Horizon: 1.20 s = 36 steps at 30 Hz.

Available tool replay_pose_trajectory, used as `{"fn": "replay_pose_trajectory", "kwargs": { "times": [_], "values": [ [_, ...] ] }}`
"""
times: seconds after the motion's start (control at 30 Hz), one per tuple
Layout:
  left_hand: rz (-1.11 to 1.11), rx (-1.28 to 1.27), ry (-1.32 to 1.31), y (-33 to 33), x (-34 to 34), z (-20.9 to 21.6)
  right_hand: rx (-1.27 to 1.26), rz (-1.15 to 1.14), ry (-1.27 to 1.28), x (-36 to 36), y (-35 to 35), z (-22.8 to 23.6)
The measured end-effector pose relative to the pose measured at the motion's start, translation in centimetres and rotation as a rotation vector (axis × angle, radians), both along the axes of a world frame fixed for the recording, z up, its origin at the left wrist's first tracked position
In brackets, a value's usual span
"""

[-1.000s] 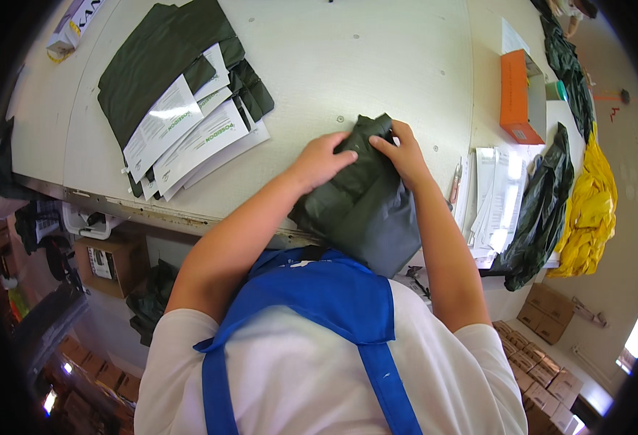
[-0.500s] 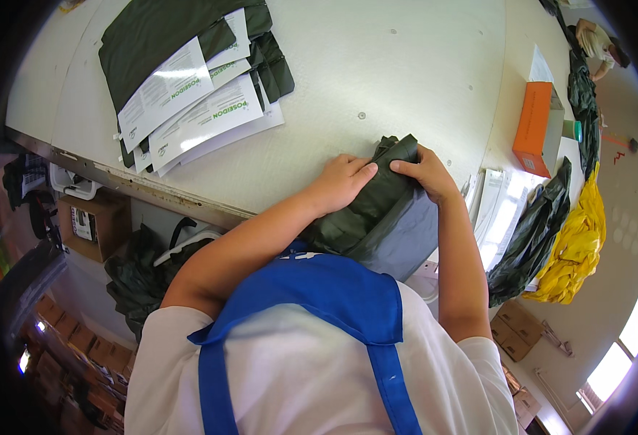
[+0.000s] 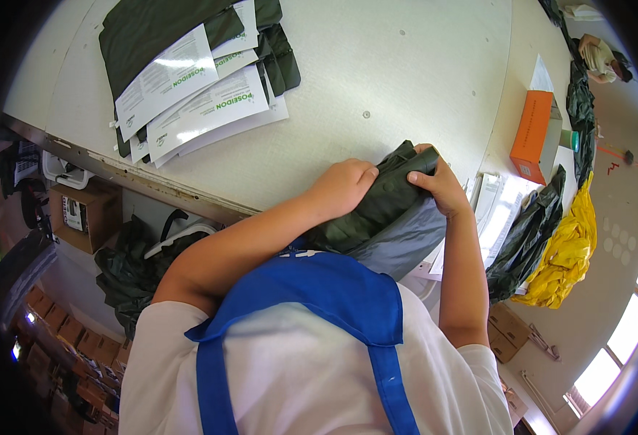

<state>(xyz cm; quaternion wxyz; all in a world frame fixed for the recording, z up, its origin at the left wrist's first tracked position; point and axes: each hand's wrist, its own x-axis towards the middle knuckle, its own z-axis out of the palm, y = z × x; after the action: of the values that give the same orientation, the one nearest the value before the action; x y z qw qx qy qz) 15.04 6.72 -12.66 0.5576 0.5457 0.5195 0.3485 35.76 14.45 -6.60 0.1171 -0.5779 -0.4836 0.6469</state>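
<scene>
A dark green, smooth waterproof garment point(image 3: 366, 223) with a grey inner side is bunched at the table's near edge, close to my blue apron. My left hand point(image 3: 344, 188) is closed on its left edge, thumb on top and fingers partly hidden. At the upper right of the same piece, my right hand point(image 3: 441, 185) pinches a folded edge, with its thumb in front and the other fingers behind the fabric. The grey side point(image 3: 406, 235) hangs down below my right hand. Which part of the garment I hold, I cannot tell.
Folded dark green garments point(image 3: 159, 43) with white printed sheets point(image 3: 210, 109) lie at the table's far left. An orange box point(image 3: 531, 134) stands on the right, near white packets point(image 3: 491, 210), dark green fabric point(image 3: 529, 235) and yellow fabric point(image 3: 569, 250). Another person point(image 3: 600, 58) is at the far right.
My thumbs have moved farther apart on the fabric, and the held edge now opens out more between my hands. The whole view has shifted slightly.
</scene>
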Motion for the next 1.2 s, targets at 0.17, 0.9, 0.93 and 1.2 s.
{"fn": "replay_pose_trajectory", "kwargs": {
  "times": [0.17, 0.9, 0.93, 1.2],
  "values": [
    [0.01, -0.038, -0.032, -0.6, 0.2, 2.1, -0.086, 0.075, 0.043, 0.9, 0.2, 0.3],
    [-0.892, 0.058, 0.269, 5.4, 1.6, 2.0, 0.291, 0.096, 0.108, 2.5, -4.1, 3.4],
    [-0.98, 0.073, 0.358, 5.7, 1.9, 2.2, 0.289, 0.078, 0.122, 2.2, -4.3, 3.3],
    [-0.727, 0.344, 0.634, 4.1, 1.6, 1.2, 0.201, 0.011, 0.061, 2.4, -4.7, 3.7]
  ]
}}
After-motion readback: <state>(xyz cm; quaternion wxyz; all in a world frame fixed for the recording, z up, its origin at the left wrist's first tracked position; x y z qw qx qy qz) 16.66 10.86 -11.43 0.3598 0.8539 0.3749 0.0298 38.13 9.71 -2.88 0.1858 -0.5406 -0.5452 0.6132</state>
